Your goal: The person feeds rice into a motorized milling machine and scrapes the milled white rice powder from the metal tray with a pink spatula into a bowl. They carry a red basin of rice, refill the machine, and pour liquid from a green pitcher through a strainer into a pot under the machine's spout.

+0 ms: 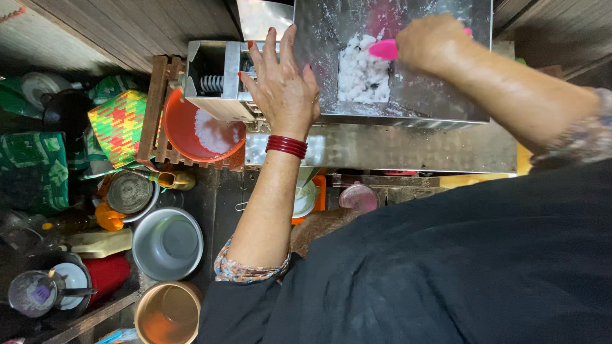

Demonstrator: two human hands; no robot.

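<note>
Half-hidden pink tool (384, 48) in right hand (432, 43)

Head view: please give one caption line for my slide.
Right hand pushes white shreds with pink tool in steel machine; left hand rests there.

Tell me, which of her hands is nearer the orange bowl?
Left. The left hand rests on the metal machine just beside the orange bowl; the right hand holds a pink tool farther away.

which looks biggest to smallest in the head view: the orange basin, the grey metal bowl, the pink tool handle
1. orange basin, partly hidden by the machine
2. grey metal bowl, nearly as wide; its height relative to the basin is unclear, so unsure
3. pink tool handle, in the right hand
</note>
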